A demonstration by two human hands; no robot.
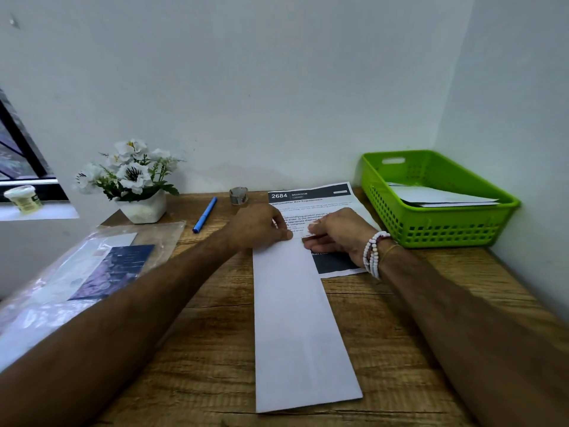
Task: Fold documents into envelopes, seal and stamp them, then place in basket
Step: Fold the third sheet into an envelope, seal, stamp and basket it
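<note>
While crossing from the left edge of the frame: sitting on the sill at upper left, a small round jar, pale and lidded. Lying at lower left on the grainy wooden table, a crinkled clear plastic sleeve, glossy, holding white sheets and a dark blue card. Standing behind it, an angular white pot of white flowers. Resting just to the right, a slim blue pen, and beyond it a small grey roll, possibly tape.

Curling down at centre, the fingers of the left hand, seemingly pinching the far end of the long white envelope. Stretching from the hands toward the bottom of the frame, that envelope: smooth, matte, narrow, lying partly over the printed document, a flat sheet with black bands, not yet folded. Gripping the same end, the right hand, thumb and fingers closed on the paper, a beaded bracelet at the wrist.

Probably working the envelope's mouth or flap. Doing it well: anchoring with the left fingers, lifting only the top layer with the right, keeping the edges square, avoiding stray creases in such thin paper.

Waiting at the right of the frame, the green basket: rigid perforated plastic, rectangular, holding flat white papers.
</note>
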